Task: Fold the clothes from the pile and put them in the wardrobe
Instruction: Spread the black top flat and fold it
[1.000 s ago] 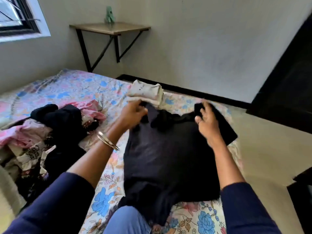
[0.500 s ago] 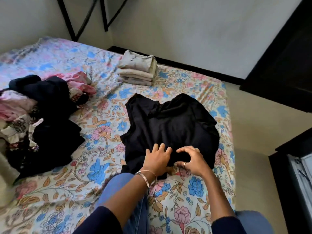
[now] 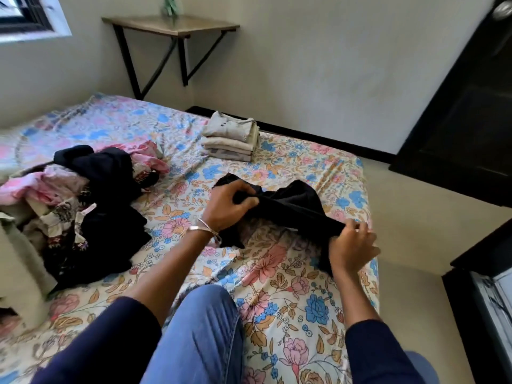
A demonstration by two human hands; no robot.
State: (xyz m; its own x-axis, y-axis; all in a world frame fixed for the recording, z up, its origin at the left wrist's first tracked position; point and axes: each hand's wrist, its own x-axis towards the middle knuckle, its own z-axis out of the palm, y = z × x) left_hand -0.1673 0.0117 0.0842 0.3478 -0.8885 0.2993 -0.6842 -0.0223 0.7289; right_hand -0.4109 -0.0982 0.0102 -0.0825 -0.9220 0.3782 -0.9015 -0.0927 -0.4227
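Folding under way: a black garment [image 3: 293,206] is held up over the floral bedsheet [image 3: 277,286] by both hands.

Its near edge is gripped by the left hand [image 3: 230,203] with curled fingers and pinched by the right hand [image 3: 350,248] at the other end; the far part lies on the sheet. The unfolded pile [image 3: 83,198] is seen to the left, and a folded beige stack [image 3: 231,139] beyond.
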